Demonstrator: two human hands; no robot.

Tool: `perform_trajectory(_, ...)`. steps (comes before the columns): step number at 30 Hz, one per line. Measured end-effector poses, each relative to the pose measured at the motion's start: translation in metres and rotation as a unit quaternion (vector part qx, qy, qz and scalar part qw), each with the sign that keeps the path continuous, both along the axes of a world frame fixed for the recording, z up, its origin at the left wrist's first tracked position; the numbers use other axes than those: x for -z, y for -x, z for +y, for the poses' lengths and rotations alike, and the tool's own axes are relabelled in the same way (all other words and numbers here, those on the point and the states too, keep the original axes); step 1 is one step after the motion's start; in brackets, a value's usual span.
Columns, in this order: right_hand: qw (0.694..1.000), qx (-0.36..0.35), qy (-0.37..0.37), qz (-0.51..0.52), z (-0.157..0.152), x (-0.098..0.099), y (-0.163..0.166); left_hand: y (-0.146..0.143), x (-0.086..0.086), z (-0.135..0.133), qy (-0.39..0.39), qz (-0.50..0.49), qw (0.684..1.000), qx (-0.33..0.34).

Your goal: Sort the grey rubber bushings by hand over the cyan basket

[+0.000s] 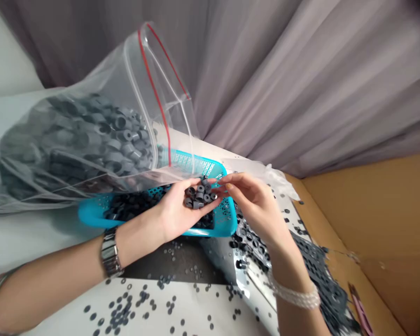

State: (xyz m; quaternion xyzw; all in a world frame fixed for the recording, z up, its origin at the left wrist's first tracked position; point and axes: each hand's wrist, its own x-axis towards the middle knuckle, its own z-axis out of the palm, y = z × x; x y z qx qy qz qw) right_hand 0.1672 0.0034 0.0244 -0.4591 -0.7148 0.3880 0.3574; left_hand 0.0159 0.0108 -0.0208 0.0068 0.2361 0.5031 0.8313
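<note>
My left hand [178, 207] is cupped palm up and holds several small grey hollow cylindrical pieces [200, 196]. It is over a turquoise plastic basket [210, 232] with more dark pieces inside. My right hand [259, 205] reaches in from the right, thumb and forefinger pinched at the left fingertips; whether a piece is between them is too small to tell. A large clear zip bag [91, 135] with a red stripe lies above the basket, its mouth towards the hands. Many grey cylindrical pieces [122, 135] fill it.
Many small dark discs [121, 315] are scattered over the white table. Dark perforated sheets [315, 266] lie at the right beside a pink-handled tool [360, 310]. Cardboard [381, 219] borders the right side, and a grey curtain [266, 79] hangs behind.
</note>
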Motion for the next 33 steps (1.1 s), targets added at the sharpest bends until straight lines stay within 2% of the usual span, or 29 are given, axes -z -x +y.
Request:
perform_trajectory(4, 0.997, 0.013, -0.008, -0.078, 0.002, 0.000, -0.007, 0.000, -0.003, -0.002, -0.022, 0.026, 0.999, 0.006)
perform_trajectory(9, 0.986, -0.002, -0.034, -0.161, 0.000, -0.003, -0.005, 0.001, -0.006, -0.003, -0.003, 0.067, 0.998, -0.003)
perform_trajectory(13, 0.977, 0.017, -0.077, -0.197, -0.003, 0.001, 0.001, 0.001, -0.007, -0.002, 0.019, 0.080, 0.997, 0.001)
perform_trajectory(15, 0.979, 0.013, -0.075, -0.192, -0.002, 0.002, 0.002, 0.001, -0.007, -0.003, 0.024, 0.073, 0.997, -0.005)
perform_trajectory(18, 0.993, -0.001, -0.029, -0.115, 0.002, 0.004, -0.002, 0.002, -0.009, -0.004, 0.026, 0.063, 0.997, -0.026)
perform_trajectory(21, 0.994, -0.020, 0.089, 0.058, 0.008, 0.008, -0.008, 0.004, -0.011, -0.005, 0.030, 0.045, 0.998, -0.037)
perform_trajectory(24, 0.947, -0.017, 0.219, 0.233, 0.014, 0.013, -0.011, 0.004, -0.011, -0.005, 0.028, 0.029, 0.999, -0.033)
perform_trajectory(26, 0.909, -0.007, 0.281, 0.309, 0.016, 0.017, -0.010, 0.004, -0.011, -0.006, 0.028, 0.024, 0.999, -0.028)
perform_trajectory(29, 0.870, 0.007, 0.327, 0.369, 0.017, 0.020, -0.006, 0.003, -0.011, -0.006, 0.027, 0.017, 0.999, -0.029)
perform_trajectory(33, 0.846, 0.030, 0.343, 0.407, 0.016, 0.020, -0.005, 0.002, -0.012, -0.006, 0.023, 0.009, 0.999, -0.035)
